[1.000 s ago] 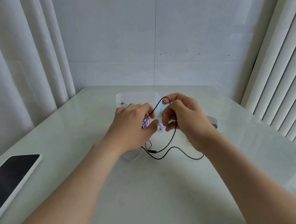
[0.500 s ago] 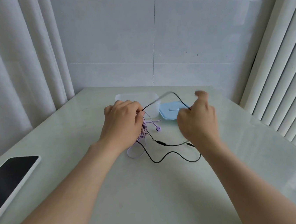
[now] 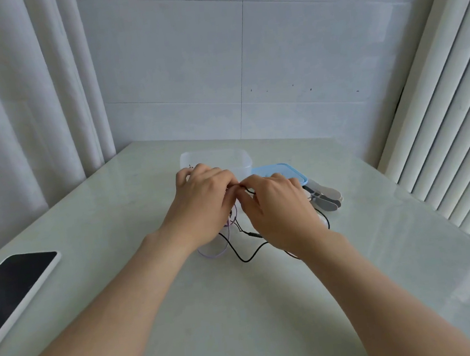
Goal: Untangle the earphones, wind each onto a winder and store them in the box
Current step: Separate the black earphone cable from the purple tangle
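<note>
pale tabletop (image 3: 243, 322), black earphone cord (image 3: 247, 260) looping on it under the hands, purple earphone cord (image 3: 213, 256) hanging below the left hand (image 3: 204, 201), its fingers curled, pinching the black earphone cord, right hand (image 3: 277, 208) fingers pinching it too, tips touching, winders (image 3: 327, 197), blue lid (image 3: 285, 171), clear box (image 3: 240, 159) behind

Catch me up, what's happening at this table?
A person is untangling two earphones over the table. The left hand and right hand meet and pinch the black cord, tangled with a purple cord hanging below the left hand. Neither is wound yet: the winders lie beside the blue lid, and the clear box sits open behind the hands.
</note>
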`<state>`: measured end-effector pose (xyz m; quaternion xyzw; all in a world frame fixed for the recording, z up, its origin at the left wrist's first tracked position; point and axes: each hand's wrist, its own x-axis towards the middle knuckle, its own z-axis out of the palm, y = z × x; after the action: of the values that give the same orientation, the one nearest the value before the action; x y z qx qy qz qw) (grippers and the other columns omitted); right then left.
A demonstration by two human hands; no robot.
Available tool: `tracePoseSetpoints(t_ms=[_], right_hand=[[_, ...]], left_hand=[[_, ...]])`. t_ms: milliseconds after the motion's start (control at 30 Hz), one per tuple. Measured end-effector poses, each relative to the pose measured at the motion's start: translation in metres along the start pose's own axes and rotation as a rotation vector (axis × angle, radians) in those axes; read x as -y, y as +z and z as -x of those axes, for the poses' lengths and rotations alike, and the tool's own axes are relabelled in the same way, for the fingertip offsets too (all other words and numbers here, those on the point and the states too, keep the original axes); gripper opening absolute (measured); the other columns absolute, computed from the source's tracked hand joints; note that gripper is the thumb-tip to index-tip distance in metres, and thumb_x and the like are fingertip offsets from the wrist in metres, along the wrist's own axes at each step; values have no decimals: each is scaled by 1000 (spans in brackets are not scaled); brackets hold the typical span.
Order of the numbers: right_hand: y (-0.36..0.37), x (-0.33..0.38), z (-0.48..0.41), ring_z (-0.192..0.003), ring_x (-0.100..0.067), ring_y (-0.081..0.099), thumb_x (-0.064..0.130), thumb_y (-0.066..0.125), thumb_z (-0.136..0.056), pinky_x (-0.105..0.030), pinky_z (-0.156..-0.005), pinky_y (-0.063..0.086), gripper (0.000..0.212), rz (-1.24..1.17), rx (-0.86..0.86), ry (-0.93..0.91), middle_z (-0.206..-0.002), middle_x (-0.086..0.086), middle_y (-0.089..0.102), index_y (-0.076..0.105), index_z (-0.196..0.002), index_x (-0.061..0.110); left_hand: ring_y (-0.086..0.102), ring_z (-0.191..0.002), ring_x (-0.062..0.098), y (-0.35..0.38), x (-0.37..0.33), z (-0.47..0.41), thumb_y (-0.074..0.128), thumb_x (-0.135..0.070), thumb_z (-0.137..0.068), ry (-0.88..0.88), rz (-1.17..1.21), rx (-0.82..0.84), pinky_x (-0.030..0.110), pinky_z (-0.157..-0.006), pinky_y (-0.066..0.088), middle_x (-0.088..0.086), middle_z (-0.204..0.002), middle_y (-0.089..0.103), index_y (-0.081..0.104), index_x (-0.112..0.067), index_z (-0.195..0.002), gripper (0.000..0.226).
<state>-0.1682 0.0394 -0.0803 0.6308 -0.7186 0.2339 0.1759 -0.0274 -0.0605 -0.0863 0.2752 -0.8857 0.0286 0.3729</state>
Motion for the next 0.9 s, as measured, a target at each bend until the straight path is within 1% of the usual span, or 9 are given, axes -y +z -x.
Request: tracePoseSetpoints(t_ms=[133,200,300,400,567,633,700,767,900], right_hand=[[4,-4,1,-69,-33,47,43,18,-107,-38,-69,26,50,8,-84,-1,-66,7,48,59,-88,23],[4,-3,1,-68,-34,48,31,24,-105,-38,-66,29,43,-81,-117,50,-61,5,49,61,-85,20],[-3,2,-4,-80,-31,66,13,40,-105,-42,-74,50,32,-433,-145,221,-75,2,73,71,-98,14],[-17,9,-5,-78,-15,75,12,39,-107,-40,-80,59,29,-764,-283,406,-79,3,77,67,-100,10],[-39,8,-7,-87,-31,79,16,27,-114,-42,-80,65,25,-1479,-529,550,-86,-16,78,50,-109,7],[-41,7,-8,-81,-34,78,19,25,-115,-42,-78,65,24,-1601,-543,549,-73,-14,69,47,-108,11],[-40,6,-9,-59,-24,65,19,30,-114,-40,-65,58,23,-1498,-555,570,-64,-4,48,50,-102,14],[-37,5,-10,-53,-19,42,16,41,-108,-35,-57,39,22,-1300,-506,548,-62,1,40,57,-94,14],[-29,6,-3,-55,-11,51,20,64,-91,-24,-56,41,10,-763,-228,352,-59,4,61,73,-88,21]], left_hand=[[53,-100,18,3,-1,1,53,-32,-107,17,-3,18,38,-100,30,-15,-88,64,65,-28,-97,16],[53,-99,18,4,-1,1,55,-30,-106,14,-17,31,39,-103,29,-15,-88,61,62,-28,-98,12],[54,-102,20,5,-4,2,50,-28,-106,-20,-66,72,43,-109,24,-13,-90,61,57,-28,-99,10],[56,-106,19,3,-5,2,50,-25,-104,-67,-101,97,41,-108,16,-11,-94,60,57,-29,-102,8],[51,-119,18,-3,-1,2,49,-22,-103,-175,-143,133,54,-118,12,-13,-106,58,56,-32,-112,16],[50,-122,20,-5,-1,1,49,-21,-103,-191,-171,122,57,-118,13,-12,-110,59,55,-33,-115,19],[48,-122,22,-6,-3,1,50,-19,-100,-192,-178,127,57,-118,14,-12,-114,57,54,-35,-115,22],[48,-118,21,-6,-5,2,50,-17,-96,-173,-145,161,54,-118,15,-12,-114,55,55,-35,-111,23],[53,-108,18,-6,-7,2,52,-19,-93,-121,-40,160,45,-107,29,-14,-109,56,57,-35,-105,20]])
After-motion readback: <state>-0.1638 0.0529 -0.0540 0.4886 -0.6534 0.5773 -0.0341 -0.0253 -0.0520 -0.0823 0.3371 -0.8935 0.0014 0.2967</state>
